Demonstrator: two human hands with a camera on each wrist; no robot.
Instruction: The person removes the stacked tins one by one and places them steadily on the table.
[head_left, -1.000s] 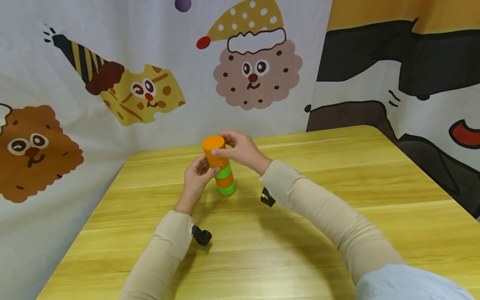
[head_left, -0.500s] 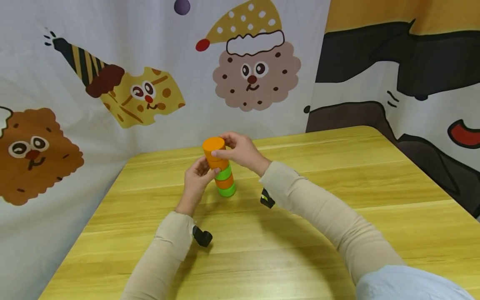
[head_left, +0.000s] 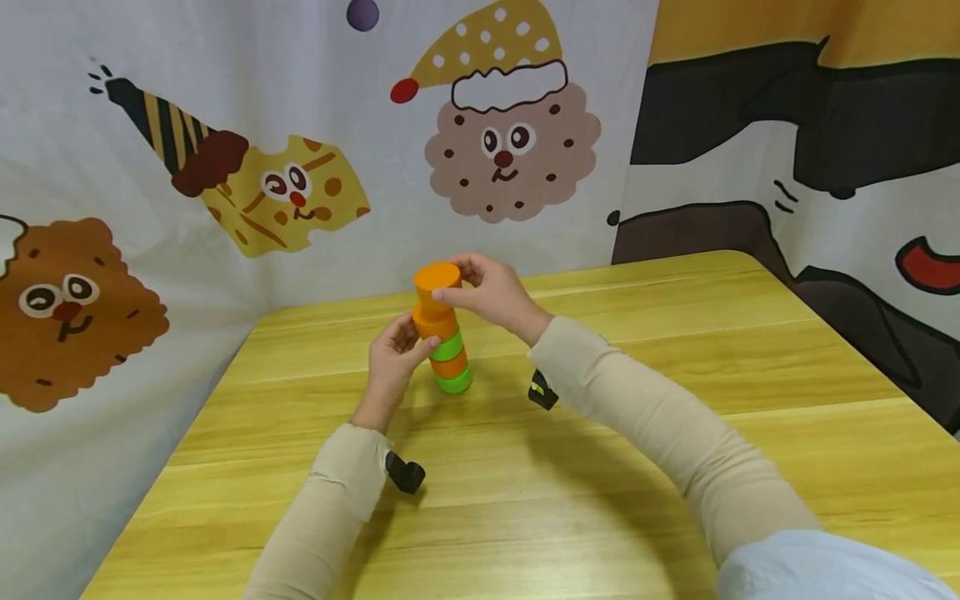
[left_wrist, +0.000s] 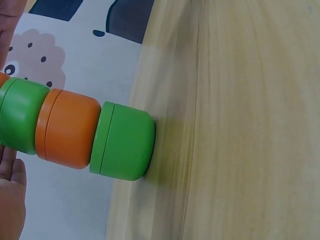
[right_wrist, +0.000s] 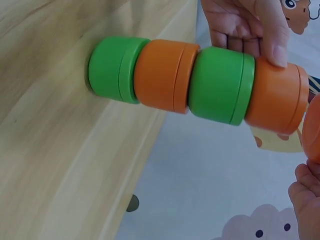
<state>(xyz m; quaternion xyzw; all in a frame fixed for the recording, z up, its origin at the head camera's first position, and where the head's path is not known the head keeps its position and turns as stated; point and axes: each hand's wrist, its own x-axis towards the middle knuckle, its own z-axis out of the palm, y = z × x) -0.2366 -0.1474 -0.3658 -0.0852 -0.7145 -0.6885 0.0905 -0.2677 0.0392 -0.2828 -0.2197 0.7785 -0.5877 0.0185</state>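
Observation:
A column of small round jars, each with a lid-like band, stands on the table: a green jar (right_wrist: 107, 67) at the bottom, an orange jar (right_wrist: 159, 75) on it, then a second green jar (right_wrist: 216, 85) and a second orange jar (right_wrist: 277, 97). My left hand (head_left: 393, 354) grips that upper orange jar, thumb on its near side. Above it, my right hand (head_left: 495, 296) pinches another orange jar (head_left: 437, 277) between thumb and fingers. In the right wrist view a narrow gap shows between this jar and the stack; only its edge is in that view.
The wooden table (head_left: 525, 500) carries the stack near its far edge. Behind it hangs a white cloth (head_left: 300, 50) with cartoon prints. A black wrist device (head_left: 405, 473) sits at the left cuff, and another (head_left: 542, 390) at the right cuff.
My right hand has moved slightly up and to the right with the top orange jar, which now sits offset from the jar below. My left hand has kept its place on the stack.

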